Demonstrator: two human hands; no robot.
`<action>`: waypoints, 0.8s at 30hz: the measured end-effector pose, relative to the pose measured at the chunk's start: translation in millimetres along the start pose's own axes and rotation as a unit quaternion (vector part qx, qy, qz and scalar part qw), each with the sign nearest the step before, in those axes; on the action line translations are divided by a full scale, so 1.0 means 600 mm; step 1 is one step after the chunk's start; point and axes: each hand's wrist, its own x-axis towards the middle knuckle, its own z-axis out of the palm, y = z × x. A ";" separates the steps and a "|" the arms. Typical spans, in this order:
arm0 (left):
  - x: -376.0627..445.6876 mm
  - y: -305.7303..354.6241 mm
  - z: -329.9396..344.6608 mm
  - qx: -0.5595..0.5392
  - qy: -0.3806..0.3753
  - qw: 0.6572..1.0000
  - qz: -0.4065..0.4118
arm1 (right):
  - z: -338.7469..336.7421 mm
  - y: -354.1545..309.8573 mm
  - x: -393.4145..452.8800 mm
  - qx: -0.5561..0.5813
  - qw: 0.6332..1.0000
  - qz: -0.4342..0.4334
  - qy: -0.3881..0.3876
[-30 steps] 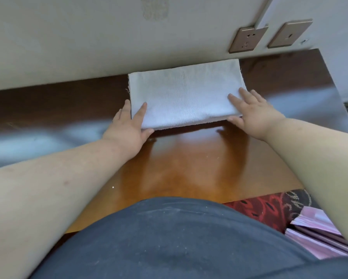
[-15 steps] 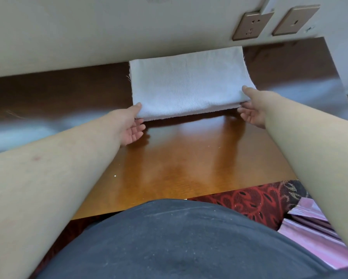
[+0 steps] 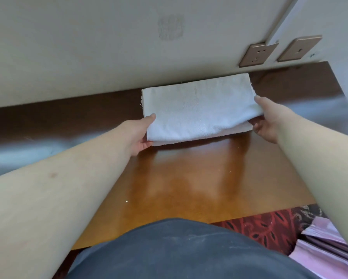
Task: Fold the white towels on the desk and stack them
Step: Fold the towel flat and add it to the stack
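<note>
Left hand [image 3: 141,133], right hand [image 3: 266,121] outstretched, thumbs up, pinching.

The white towel [image 3: 197,109], folded into a flat rectangle, lies on the worktop [image 3: 189,178] against the wall, its near fold raised.

the towel [image 3: 197,111] in my hands is plain white. the desk [image 3: 189,178] is glossy orange-brown, darker brown toward the back. the wall [image 3: 88,47] is beige with two bronze sockets [image 3: 257,54]. my shirt [image 3: 179,252] is dark grey; the carpet [image 3: 265,224] is red with black leaf marks.
</note>
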 end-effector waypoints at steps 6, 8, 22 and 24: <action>0.046 0.063 0.016 -0.004 0.001 0.999 0.032 | 0.009 -0.078 0.046 -0.086 0.994 0.024 -0.054; 0.068 0.082 0.020 -0.002 0.014 0.999 0.050 | 0.019 -0.092 0.063 -0.164 0.985 0.027 -0.040; 0.098 0.079 0.020 0.167 0.111 0.930 0.308 | 0.034 -0.061 0.087 -0.478 0.840 -0.251 0.060; 0.089 0.071 0.023 0.223 0.147 0.921 0.284 | 0.033 -0.050 0.081 -0.521 0.808 -0.257 0.098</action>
